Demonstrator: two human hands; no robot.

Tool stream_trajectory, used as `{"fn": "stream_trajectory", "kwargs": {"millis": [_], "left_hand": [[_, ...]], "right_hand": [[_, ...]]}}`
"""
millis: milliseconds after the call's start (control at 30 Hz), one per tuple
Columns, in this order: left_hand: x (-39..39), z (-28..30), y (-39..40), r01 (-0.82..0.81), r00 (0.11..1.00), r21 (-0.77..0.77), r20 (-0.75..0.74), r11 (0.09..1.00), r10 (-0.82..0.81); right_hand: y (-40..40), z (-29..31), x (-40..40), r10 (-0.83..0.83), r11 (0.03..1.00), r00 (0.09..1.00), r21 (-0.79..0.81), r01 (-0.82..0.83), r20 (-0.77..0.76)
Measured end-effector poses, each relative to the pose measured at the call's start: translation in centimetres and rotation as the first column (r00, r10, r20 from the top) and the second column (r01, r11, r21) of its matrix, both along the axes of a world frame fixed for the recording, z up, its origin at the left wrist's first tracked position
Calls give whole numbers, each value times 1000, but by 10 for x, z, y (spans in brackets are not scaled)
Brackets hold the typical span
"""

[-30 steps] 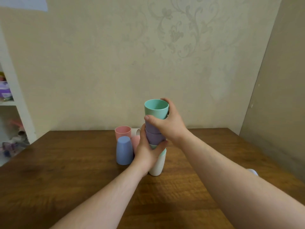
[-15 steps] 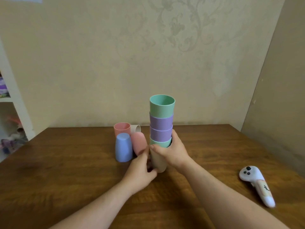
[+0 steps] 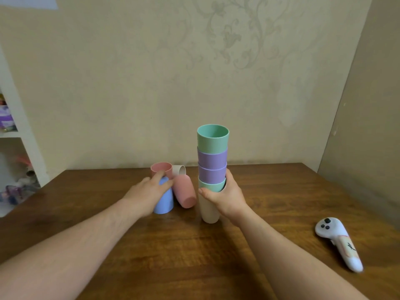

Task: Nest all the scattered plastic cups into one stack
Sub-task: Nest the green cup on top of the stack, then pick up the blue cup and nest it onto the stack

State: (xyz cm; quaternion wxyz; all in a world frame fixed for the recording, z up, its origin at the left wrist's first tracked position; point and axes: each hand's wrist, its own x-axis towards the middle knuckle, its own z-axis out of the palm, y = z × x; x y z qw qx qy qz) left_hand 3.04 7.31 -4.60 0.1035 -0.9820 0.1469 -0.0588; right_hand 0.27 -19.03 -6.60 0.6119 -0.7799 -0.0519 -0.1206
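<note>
A tall stack of nested cups (image 3: 212, 161) stands on the wooden table (image 3: 194, 245): green on top, two purple, another green, a cream one at the bottom. My right hand (image 3: 225, 194) grips the stack low down. Left of it an upside-down blue cup (image 3: 165, 201) stands under my left hand (image 3: 147, 193), whose fingers wrap its top. A pink cup (image 3: 184, 191) lies on its side between the blue cup and the stack. Behind them stand an upright pink cup (image 3: 160, 167) and a cream cup (image 3: 179, 169) lying on its side.
A white game controller (image 3: 337, 241) lies on the table at the right. The wall rises just behind the cups and another closes the right side. A white shelf unit (image 3: 13, 135) with toys stands off the table's left edge.
My right hand slid from the stack's top to its base. My left hand left the stack and moved left onto the blue cup.
</note>
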Motion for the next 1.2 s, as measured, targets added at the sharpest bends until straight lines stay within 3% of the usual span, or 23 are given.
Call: {"fn": "stream_trajectory", "kwargs": {"millis": [133, 267, 433, 700, 933, 1033, 1133, 1200], "left_hand": [[-4, -5, 21, -46, 993, -107, 101, 993, 57], [-21, -3, 35, -172, 985, -350, -47, 921, 166], [-36, -21, 32, -270, 948, -281, -245, 921, 203], [-28, -21, 15, -242, 958, -198, -204, 950, 201], [-33, -18, 23, -296, 934, -390, -309, 872, 179], [-31, -12, 24, -313, 947, -639, -262, 702, 185], [-32, 16, 11, -212, 969, -912, -151, 351, 194], [-34, 50, -6, -66, 983, -993, -47, 100, 176]], "right_hand": [[1, 0, -2, 1, 1000, 1000, 10, -1, -5], [3, -1, -4, -8, 1000, 1000, 11, 8, 0], [3, 1, -5, -11, 1000, 1000, 10, 11, -4], [3, 0, -5, -18, 1000, 1000, 3, 18, 2], [3, 1, -6, -18, 1000, 1000, -14, 18, 2], [2, 1, -7, -19, 1000, 1000, -24, 19, -5], [2, 1, -7, -19, 1000, 1000, -21, 19, -11], [2, 3, -8, -15, 1000, 1000, -16, 15, -14]]}}
